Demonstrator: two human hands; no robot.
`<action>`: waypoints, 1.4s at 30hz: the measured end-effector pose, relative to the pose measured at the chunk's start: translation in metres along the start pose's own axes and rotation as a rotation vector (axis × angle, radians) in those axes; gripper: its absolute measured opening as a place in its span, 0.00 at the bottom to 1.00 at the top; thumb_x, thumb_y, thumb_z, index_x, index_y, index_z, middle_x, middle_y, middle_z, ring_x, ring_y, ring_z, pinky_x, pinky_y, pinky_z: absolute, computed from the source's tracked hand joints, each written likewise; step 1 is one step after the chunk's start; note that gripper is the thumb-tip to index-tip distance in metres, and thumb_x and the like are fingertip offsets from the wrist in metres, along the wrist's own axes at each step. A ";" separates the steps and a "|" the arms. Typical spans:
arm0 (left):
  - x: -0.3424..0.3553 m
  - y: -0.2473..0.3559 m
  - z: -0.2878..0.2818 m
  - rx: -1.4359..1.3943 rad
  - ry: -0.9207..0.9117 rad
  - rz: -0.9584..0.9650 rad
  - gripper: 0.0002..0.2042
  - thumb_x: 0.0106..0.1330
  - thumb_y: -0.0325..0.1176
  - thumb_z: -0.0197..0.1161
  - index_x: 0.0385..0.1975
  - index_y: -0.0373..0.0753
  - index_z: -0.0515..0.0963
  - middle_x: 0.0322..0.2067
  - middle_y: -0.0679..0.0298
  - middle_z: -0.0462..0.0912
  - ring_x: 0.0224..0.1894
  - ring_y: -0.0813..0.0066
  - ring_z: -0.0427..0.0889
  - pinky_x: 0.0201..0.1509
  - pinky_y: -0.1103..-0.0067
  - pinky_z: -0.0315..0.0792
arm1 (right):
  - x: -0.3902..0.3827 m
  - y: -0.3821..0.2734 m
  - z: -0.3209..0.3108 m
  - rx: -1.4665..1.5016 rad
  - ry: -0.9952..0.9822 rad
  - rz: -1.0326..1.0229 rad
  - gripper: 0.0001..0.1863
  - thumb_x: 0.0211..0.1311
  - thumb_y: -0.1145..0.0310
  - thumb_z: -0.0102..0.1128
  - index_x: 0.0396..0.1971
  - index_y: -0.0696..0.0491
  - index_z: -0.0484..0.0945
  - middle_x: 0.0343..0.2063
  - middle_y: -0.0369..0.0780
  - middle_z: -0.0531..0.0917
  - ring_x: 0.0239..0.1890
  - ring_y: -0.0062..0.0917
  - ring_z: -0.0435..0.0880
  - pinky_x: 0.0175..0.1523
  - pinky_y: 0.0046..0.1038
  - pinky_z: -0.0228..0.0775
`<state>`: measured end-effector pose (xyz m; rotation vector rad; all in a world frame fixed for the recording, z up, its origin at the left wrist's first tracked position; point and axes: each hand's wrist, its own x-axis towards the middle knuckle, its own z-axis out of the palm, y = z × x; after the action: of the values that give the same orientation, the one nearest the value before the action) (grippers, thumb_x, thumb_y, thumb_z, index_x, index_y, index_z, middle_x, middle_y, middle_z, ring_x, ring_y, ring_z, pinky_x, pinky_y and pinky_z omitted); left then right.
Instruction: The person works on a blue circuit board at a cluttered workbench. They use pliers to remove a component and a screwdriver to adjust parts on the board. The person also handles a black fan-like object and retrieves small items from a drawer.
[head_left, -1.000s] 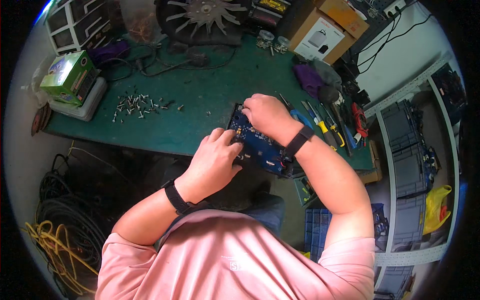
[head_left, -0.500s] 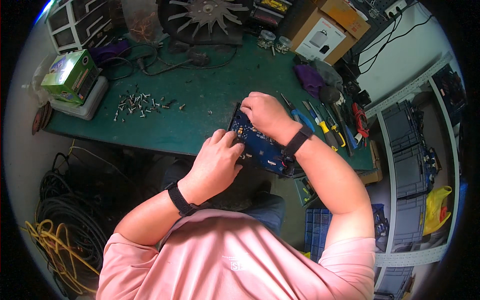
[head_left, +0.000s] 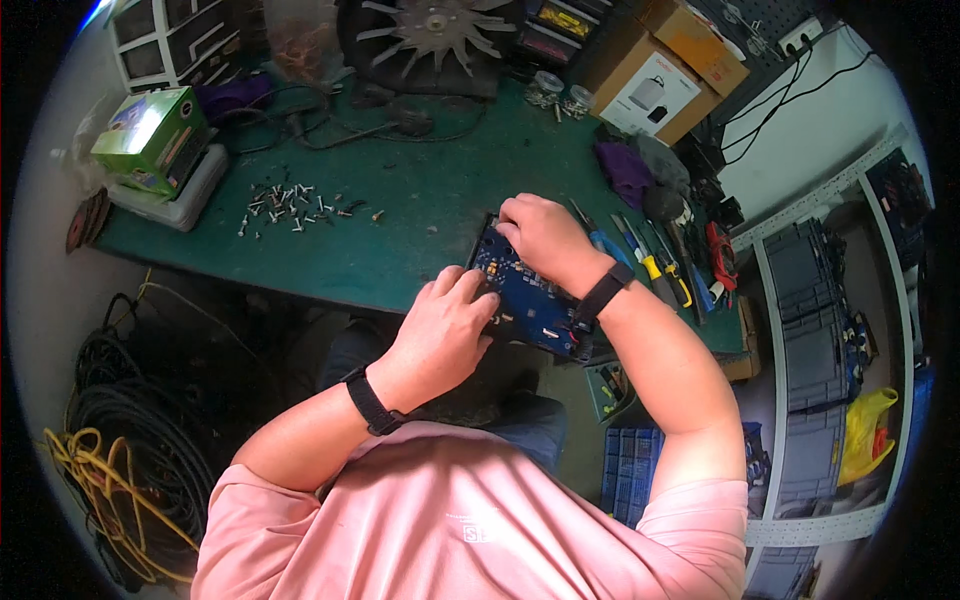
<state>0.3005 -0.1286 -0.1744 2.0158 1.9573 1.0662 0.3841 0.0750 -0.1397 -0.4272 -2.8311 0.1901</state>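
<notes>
A dark blue circuit board (head_left: 530,305) in a black frame is held tilted at the green bench's front edge. My left hand (head_left: 445,325) grips its left side, fingers curled over the edge and thumb lower down. At the upper end, my right hand (head_left: 545,240) has its fingers curled onto the board's corner; anything small under those fingertips is hidden. Pliers and screwdrivers (head_left: 652,265) lie just right of the board. A scattered group of several screws (head_left: 290,205) lies on the bench to the left.
A green box (head_left: 145,140) sits on a grey case at the left. Behind are a bladed impeller (head_left: 435,25), small jars (head_left: 548,85) and cardboard boxes (head_left: 660,95). Shelving with grey bins (head_left: 815,360) stands at the right. Coiled cables (head_left: 120,480) lie below at the left.
The view has shifted slightly, so the bench and board appear a little lower and farther right. Both hands stay on the board with almost the same grip.
</notes>
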 end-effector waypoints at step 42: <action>0.124 -0.041 -0.011 0.469 -0.125 0.480 0.04 0.53 0.27 0.60 0.26 0.39 0.82 0.31 0.61 0.78 0.41 0.61 0.75 0.47 0.70 0.72 | -0.114 -0.007 -0.044 0.603 0.448 0.403 0.04 0.58 0.79 0.58 0.32 0.58 0.81 0.28 0.37 0.78 0.28 0.21 0.76 0.34 0.23 0.68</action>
<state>0.2484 -0.0125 -0.1409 2.8227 1.8301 0.5480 0.4993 0.0370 -0.1240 -0.7710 -2.0885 0.8739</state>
